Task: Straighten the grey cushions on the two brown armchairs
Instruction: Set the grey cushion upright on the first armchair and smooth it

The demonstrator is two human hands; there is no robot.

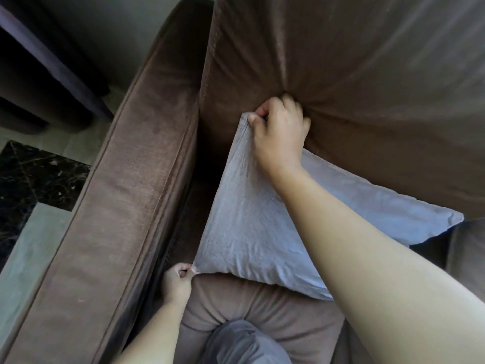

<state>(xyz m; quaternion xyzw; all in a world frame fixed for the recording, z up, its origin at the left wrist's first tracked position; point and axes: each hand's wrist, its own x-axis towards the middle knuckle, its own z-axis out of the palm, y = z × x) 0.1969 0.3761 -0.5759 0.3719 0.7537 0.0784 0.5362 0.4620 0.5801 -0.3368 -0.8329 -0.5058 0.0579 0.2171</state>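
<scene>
A grey cushion (249, 227) leans against the backrest of a brown armchair (354, 74), resting on the seat cushion (262, 308). My right hand (278, 132) pinches the cushion's top left corner, pressed close to the backrest. My left hand (178, 282) pinches the cushion's bottom left corner, low beside the armrest (123, 206). My right forearm crosses over the cushion and hides part of its middle. The cushion's right corner (451, 219) points toward the far side of the chair.
The wide brown armrest runs along the left of the seat. Beyond it lie pale floor tiles (29, 245) with a black marble inset (34, 174) and dark curtains (39, 74). My knee in grey fabric (244, 342) presses against the seat front.
</scene>
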